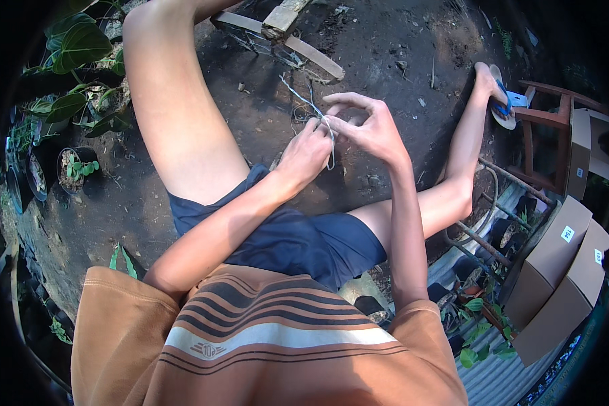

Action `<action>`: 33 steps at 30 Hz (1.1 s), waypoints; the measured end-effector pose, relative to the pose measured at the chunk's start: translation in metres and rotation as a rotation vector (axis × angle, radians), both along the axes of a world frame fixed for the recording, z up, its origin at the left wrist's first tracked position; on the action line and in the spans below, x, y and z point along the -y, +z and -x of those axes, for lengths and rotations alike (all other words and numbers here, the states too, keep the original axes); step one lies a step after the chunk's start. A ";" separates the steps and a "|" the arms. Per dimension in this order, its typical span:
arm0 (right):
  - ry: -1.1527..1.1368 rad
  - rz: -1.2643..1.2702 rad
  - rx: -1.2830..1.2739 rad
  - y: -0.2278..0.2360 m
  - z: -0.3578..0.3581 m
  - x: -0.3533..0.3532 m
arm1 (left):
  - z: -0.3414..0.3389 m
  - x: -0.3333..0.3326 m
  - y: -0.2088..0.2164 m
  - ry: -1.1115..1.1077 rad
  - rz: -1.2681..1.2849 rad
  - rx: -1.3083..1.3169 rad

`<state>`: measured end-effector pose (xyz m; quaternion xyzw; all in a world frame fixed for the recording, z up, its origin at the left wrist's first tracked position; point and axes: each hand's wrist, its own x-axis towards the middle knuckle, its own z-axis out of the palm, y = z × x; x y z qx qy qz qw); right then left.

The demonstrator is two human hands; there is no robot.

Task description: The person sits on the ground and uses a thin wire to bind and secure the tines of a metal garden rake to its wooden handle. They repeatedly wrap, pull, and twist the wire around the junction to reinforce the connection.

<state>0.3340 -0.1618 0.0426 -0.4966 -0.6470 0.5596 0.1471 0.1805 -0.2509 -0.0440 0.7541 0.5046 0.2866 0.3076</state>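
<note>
Over the bare soil between my legs, both hands work on a thin white and bluish string [300,97]. My left hand [306,150] is closed, its fingers pinching the string near my right hand's fingertips. My right hand [373,128] curls its thumb and forefinger around the strand just to the right. A pale loop of the string hangs below the fingertips, while its loose ends stick out up and to the left. Thin tangled strands show beside the left hand. The exact grip point is partly hidden by the fingers.
Wooden pieces [284,20] lie on the dark soil ahead. Potted plants [74,169] and broad leaves [81,47] line the left. On the right stand a reddish wooden frame [565,111], a metal rod frame [484,240], cardboard boxes [549,254] and corrugated sheeting [514,379].
</note>
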 end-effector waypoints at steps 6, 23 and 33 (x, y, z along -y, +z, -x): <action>-0.148 -0.368 0.265 -0.041 0.066 -0.017 | 0.003 0.002 0.006 0.006 0.025 -0.027; -0.773 -0.421 -0.074 -0.092 0.107 0.006 | 0.095 -0.071 0.082 0.071 0.091 -0.105; -0.898 -0.634 -0.002 -0.111 0.096 0.013 | 0.086 -0.125 0.032 -0.045 -0.088 -0.310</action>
